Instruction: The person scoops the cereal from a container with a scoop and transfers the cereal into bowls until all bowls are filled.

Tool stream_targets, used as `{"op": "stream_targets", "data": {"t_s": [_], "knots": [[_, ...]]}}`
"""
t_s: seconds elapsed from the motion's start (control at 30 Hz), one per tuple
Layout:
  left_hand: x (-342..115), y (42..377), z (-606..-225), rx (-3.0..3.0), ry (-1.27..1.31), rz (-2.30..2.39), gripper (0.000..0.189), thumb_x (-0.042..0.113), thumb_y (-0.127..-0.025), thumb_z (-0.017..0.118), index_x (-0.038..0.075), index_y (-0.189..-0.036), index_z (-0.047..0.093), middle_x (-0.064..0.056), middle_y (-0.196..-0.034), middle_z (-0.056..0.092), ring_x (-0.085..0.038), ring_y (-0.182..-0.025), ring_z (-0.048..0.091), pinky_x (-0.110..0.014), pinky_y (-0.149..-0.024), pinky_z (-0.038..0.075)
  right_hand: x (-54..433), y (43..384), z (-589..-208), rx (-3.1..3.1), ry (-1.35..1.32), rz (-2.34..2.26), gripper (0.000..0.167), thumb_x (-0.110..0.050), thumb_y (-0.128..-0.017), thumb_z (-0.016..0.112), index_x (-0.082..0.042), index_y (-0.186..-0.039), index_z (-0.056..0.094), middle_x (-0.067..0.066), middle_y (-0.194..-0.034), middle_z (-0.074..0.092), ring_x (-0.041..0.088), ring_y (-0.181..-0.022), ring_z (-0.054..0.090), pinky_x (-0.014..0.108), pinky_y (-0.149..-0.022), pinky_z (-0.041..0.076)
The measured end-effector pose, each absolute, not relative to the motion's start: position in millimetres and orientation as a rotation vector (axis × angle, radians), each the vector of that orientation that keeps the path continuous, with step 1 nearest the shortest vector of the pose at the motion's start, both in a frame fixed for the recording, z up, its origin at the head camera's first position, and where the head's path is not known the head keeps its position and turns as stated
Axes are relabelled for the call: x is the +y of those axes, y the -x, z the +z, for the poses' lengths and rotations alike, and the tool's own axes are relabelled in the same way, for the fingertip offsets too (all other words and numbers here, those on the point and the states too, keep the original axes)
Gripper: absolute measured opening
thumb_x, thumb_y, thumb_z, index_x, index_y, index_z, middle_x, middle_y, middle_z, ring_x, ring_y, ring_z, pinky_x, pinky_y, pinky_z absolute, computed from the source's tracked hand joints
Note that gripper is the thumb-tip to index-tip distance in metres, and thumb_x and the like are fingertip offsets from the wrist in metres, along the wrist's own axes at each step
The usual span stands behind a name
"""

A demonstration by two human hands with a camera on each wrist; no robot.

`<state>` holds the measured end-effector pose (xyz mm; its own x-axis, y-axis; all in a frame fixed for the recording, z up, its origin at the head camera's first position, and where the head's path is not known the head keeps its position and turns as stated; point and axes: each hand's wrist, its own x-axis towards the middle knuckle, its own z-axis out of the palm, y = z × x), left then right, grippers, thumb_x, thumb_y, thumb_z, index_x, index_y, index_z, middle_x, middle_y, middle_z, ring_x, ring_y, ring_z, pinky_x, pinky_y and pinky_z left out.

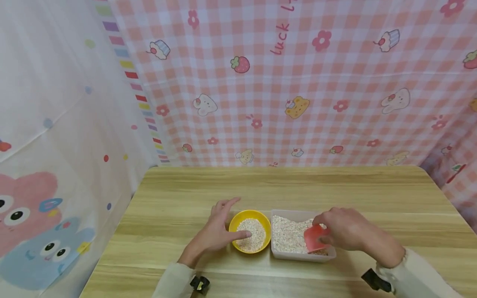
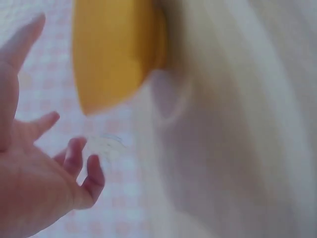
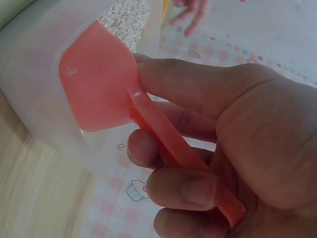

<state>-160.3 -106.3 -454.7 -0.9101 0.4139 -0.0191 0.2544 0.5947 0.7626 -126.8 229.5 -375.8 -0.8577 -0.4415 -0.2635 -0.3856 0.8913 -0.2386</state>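
In the head view a yellow bowl (image 1: 233, 223) holds pale flakes (image 1: 253, 236) that look like oats. My left hand (image 1: 218, 231) is at the bowl's left side, fingers spread and thumb over the rim. The left wrist view shows this hand (image 2: 44, 173) apart from the yellow bowl (image 2: 111, 54). My right hand (image 1: 344, 229) grips a red scoop (image 1: 314, 238) over the right part of a whitish plastic box (image 1: 298, 257) of the same flakes. From the right wrist, fingers wrap the handle of the scoop (image 3: 101, 79), and a few flakes stick to its blade.
Bowl and box stand side by side near the front of a wooden table (image 1: 179, 186). A pink checked cloth (image 1: 261, 87) hangs behind the table, and a white printed cloth (image 1: 67, 124) hangs at the left. Dark straps (image 1: 200, 284) sit at the wrists.
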Motion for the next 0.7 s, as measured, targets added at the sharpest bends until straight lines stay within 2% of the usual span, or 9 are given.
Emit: {"op": "stream_targets", "data": {"t_s": [0.13, 0.3, 0.37, 0.5, 0.57, 0.7], "knots": [[-94.2, 155.4, -441.8, 2.692, -0.567, 1.29, 0.084, 0.047, -0.08, 0.081, 0.031, -0.15, 0.038, -0.008, -0.149, 0.032, -0.027, -0.137, 0.029, -0.059, -0.108, 0.035, 228.8, 127.2, -378.0, 2.729, 0.612, -0.286, 0.029, -0.022, -0.078, 0.084, -0.014, -0.103, 0.073, -0.007, -0.085, 0.067, 0.011, -0.074, 0.056, 0.035, -0.063, 0.05], [-75.2, 148.8, -430.4, 2.645, -0.66, 1.294, 0.074, 0.04, -0.084, 0.078, 0.025, -0.148, 0.044, -0.002, -0.135, 0.044, -0.023, -0.129, 0.039, -0.051, -0.106, 0.039, 230.5, 128.0, -381.7, 2.704, 0.599, -0.338, 0.029, -0.022, -0.079, 0.083, -0.013, -0.104, 0.073, -0.006, -0.087, 0.067, 0.01, -0.072, 0.053, 0.035, -0.064, 0.048], [-67.9, 146.9, -427.7, 2.623, -0.709, 1.258, 0.072, 0.039, -0.086, 0.077, 0.02, -0.147, 0.045, -0.003, -0.127, 0.051, -0.022, -0.12, 0.046, -0.045, -0.102, 0.043, 231.2, 128.3, -383.5, 2.695, 0.594, -0.359, 0.029, -0.022, -0.079, 0.083, -0.012, -0.105, 0.073, -0.006, -0.087, 0.067, 0.01, -0.071, 0.052, 0.034, -0.064, 0.047], [-55.4, 145.3, -426.5, 2.584, -0.76, 1.177, 0.074, 0.039, -0.086, 0.076, 0.01, -0.147, 0.046, -0.005, -0.111, 0.059, -0.019, -0.093, 0.054, -0.029, -0.082, 0.047, 231.8, 128.5, -386.7, 2.679, 0.577, -0.407, 0.029, -0.022, -0.08, 0.082, -0.011, -0.106, 0.073, -0.007, -0.086, 0.065, 0.011, -0.07, 0.049, 0.033, -0.063, 0.045], [-49.8, 145.7, -426.5, 2.569, -0.773, 1.134, 0.078, 0.039, -0.085, 0.078, 0.005, -0.147, 0.045, -0.004, -0.105, 0.062, -0.014, -0.078, 0.052, -0.023, -0.072, 0.044, 232.1, 128.0, -388.2, 2.669, 0.551, -0.448, 0.028, -0.021, -0.081, 0.081, -0.011, -0.106, 0.073, -0.006, -0.084, 0.064, 0.011, -0.069, 0.049, 0.032, -0.062, 0.044], [-41.1, 146.6, -427.3, 2.535, -0.814, 1.049, 0.087, 0.039, -0.083, 0.08, -0.001, -0.149, 0.039, 0.003, -0.093, 0.062, -0.002, -0.064, 0.044, -0.018, -0.067, 0.043, 232.2, 126.5, -391.1, 2.649, 0.483, -0.557, 0.028, -0.019, -0.083, 0.079, -0.008, -0.108, 0.072, -0.005, -0.076, 0.06, 0.011, -0.064, 0.049, 0.029, -0.057, 0.042]]}}
